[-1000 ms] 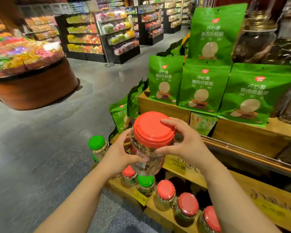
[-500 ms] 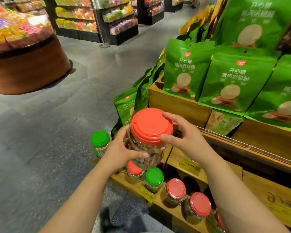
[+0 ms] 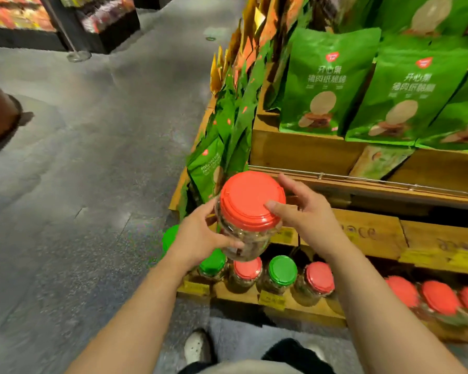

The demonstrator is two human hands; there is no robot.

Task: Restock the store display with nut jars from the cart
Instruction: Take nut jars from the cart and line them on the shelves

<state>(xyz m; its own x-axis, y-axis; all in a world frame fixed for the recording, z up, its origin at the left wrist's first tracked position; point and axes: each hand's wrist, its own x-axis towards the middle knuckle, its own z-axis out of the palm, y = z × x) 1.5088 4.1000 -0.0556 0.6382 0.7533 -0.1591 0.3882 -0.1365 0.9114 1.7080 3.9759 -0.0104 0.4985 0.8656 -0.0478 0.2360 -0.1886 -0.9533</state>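
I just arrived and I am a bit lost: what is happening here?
A person is stocking a wooden display. Both hands hold a red-lidded nut jar: the left hand grips its clear body, the right hand grips the lid rim. The jar is in the air above the bottom row of jars, not yet placed.

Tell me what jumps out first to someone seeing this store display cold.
The clear nut jar with the red lid dominates mid-frame, held in the air by the left hand at its side and the right hand at the lid. Below it, red- and green-lidded jars line the low wooden shelf; bright green snack bags fill the upper right.
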